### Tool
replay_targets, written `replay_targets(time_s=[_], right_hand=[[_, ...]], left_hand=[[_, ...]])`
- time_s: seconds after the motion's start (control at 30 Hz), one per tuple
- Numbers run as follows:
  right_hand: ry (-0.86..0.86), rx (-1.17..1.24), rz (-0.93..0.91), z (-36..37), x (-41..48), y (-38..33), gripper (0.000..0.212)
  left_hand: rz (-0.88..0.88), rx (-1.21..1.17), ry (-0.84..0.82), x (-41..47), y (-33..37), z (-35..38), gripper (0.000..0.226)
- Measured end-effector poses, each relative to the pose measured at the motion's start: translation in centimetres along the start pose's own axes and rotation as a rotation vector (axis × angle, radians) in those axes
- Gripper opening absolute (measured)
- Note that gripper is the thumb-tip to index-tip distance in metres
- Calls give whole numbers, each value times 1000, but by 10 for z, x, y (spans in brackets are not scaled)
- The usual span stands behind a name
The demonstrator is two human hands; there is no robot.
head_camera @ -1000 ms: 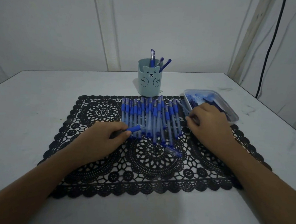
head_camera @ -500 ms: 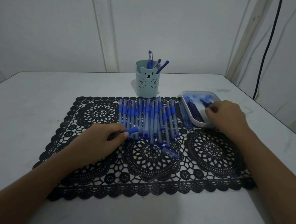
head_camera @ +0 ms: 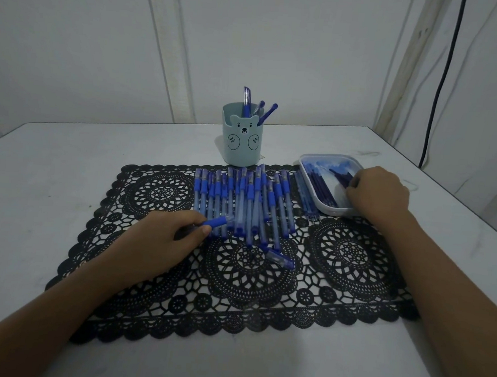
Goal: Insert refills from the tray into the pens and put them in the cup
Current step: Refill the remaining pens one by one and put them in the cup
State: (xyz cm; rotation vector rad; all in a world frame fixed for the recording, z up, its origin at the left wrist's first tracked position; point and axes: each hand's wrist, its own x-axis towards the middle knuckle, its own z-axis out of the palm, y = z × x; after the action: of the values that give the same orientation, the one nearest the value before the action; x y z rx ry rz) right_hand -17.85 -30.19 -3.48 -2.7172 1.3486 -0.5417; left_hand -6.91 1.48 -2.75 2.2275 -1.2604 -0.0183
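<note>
– Left hand (head_camera: 161, 241) is curled round one pen (head_camera: 216, 222) low on the mat (head_camera: 354, 254). The pen's blue grip end pokes out to the right, over the near ends of the row (head_camera: 240, 202) of other pens
– And the right hand (head_camera: 377, 194)?
– It lies over the near right corner of the tray (head_camera: 328, 160), fingers bent down among the refills (head_camera: 320, 190). Whether they have pinched one cannot be told, because the knuckles hide the tips
– Where do the pens end up?
– In the cup (head_camera: 241, 146), which stands on the table (head_camera: 36, 173) just behind the row. Three pens lean in it, and many more lie in the row, so the job looks early
– How will a refill handle?
– Probably very light, thin and a little whippy, and smooth enough to roll. A thumb-and-forefinger pinch near the middle should lift one clear of its neighbours. Shifting the hold toward the back end would then let the tip be aimed at the barrel. A hard squeeze might bend it
– And the pen?
– It looks like stiff, light plastic. Held by the barrel, as the left hand has it, one end stays free, though which end is open cannot be made out
– Anything else to watch?
– A few refills lie on the mat just left of the tray, and what looks like a cap (head_camera: 280, 259) lies near the row's front edge, so both could be knocked
</note>
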Motion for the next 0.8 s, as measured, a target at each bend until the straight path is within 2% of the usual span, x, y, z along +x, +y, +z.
replay_targets(time_s=[0.37,0.67,0.8], right_hand=[[-1,26,4,-1,-2,-2,27],[176,192,-127,-20,-18,-11,24],[190,239,-207,-29,-32,-21,21]], left_hand=[[4,6,-12,0,1,0,18],[-2,-4,-15,1,0,-1,20],[9,-7,-15,1,0,-2,20]])
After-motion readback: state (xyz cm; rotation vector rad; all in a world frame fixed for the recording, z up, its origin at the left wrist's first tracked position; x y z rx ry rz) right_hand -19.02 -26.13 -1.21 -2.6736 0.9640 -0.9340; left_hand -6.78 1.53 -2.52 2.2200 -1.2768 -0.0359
